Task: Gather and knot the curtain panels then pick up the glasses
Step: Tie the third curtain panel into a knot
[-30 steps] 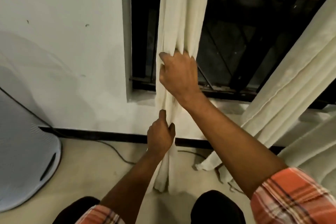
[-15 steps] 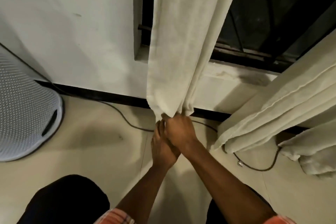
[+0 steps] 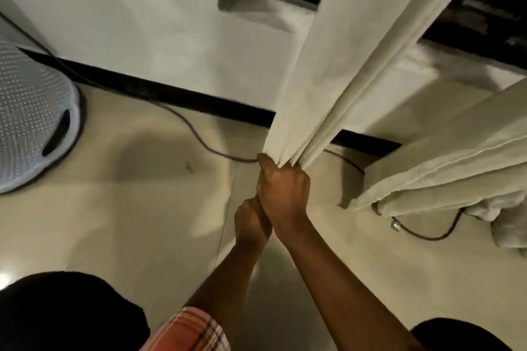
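A cream curtain panel (image 3: 328, 71) hangs from the upper right down to the floor's middle, gathered into folds at its bottom end. My right hand (image 3: 283, 194) grips the gathered bottom end of this panel, fingers curled round the cloth. My left hand (image 3: 251, 222) sits just below and behind the right hand, partly hidden by it; its fingers look curled, seemingly round the same curtain end. A second cream curtain panel (image 3: 445, 162) slants across the right side, its lower end lying bunched on the floor. No glasses are in view.
A grey perforated round fan base (image 3: 31, 122) stands on the floor at the left. A dark cable (image 3: 196, 134) runs along the black skirting (image 3: 159, 91); another cable (image 3: 427, 234) loops at the right. The window recess (image 3: 256, 8) is above. My dark knees fill the bottom corners.
Both hands slid down the curtain from window-sill height to its bottom end near the floor, and came together. The view tipped downward.
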`<state>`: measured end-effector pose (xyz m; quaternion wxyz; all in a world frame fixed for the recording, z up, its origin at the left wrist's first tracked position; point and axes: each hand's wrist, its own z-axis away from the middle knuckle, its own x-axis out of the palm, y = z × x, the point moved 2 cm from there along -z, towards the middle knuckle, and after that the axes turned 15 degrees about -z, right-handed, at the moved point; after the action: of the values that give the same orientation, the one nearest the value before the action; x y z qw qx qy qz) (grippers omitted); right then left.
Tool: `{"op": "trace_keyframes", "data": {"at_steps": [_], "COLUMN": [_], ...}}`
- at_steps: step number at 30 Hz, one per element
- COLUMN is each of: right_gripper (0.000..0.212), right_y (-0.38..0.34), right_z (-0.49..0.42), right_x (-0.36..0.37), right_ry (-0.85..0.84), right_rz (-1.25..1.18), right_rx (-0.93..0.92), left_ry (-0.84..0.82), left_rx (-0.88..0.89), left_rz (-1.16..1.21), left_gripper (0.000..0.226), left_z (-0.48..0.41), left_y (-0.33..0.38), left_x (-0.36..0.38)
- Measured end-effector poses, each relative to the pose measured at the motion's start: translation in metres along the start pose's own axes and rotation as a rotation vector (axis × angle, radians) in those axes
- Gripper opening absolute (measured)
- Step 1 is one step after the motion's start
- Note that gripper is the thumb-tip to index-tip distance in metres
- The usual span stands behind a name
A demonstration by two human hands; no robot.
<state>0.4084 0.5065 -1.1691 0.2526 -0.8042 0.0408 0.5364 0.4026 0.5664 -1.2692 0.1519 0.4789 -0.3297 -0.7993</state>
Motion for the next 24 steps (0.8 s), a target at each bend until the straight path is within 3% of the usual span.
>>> {"op": "trace_keyframes", "data": {"at_steps": [4,5,7,8,9,10,12,14,15,16,17,18,19,22,24], "right_gripper": [0.033,0.031,0.024,0.016,0.007,0.012,0.041,0.034,0.026,0.021,0.013,0.013,0.019,0.023,0.019], "right_y": [0.015,0.02,0.018,0.016,0.058,0.115,0.167,0.162,0.131,0.093,0.049,0.023,0.039,0.04,0.045], "right_z": [0.005,0.007,0.011,0.019,0.027,0.039,0.057,0.084,0.101,0.088,0.068,0.065,0.07,0.092,0.115], "right_x": [0.04,0.045,0.044,0.028,0.097,0.183,0.299,0.303,0.257,0.187,0.119,0.066,0.112,0.123,0.123], "right_ry": [-0.156,-0.107,-0.112,-0.161,-0.22,-0.217,-0.035,-0.257,-0.327,-0.533,-0.532,-0.337,-0.462,-0.585,-0.734], "right_rz": [-0.046,-0.031,0.011,0.039,0.085,0.057,0.187,0.019,0.078,0.046,0.012,0.008,-0.049,-0.045,0.099], "right_rx": [0.128,0.111,0.143,0.146,0.166,0.129,-0.011,0.047,0.061,0.203,0.253,0.211,0.218,0.422,0.287], "left_ry": [-0.187,-0.226,-0.14,0.032,0.213,0.387,0.551,0.643,0.756,0.851,0.912,0.929,0.907,0.804,0.734], "left_rx": [-0.006,0.006,0.006,0.085,0.283,0.568,1.181,1.515,1.535,1.514,1.475,1.432,1.388,1.395,1.474], "left_rz": [-0.077,-0.072,-0.059,-0.103,-0.222,-0.37,-0.658,-1.051,-1.267,-1.442,-1.543,-1.58,-1.625,-1.738,-1.689], "left_gripper": [0.011,0.013,0.041,0.051,0.052,0.046,0.033,0.037,0.045,0.051,0.049,0.042,0.034,0.027,0.029], "left_z": [0.005,0.01,0.016,0.019,0.021,0.027,0.038,0.03,0.019,0.01,0.005,0.003,0.003,0.009,0.006], "left_y": [-0.033,-0.038,-0.043,-0.035,-0.016,0.01,0.059,0.094,0.109,0.119,0.128,0.134,0.141,0.145,0.139], "left_x": [0.015,0.012,-0.009,-0.028,-0.053,-0.078,-0.12,-0.154,-0.167,-0.177,-0.183,-0.183,-0.181,-0.168,-0.161]}}
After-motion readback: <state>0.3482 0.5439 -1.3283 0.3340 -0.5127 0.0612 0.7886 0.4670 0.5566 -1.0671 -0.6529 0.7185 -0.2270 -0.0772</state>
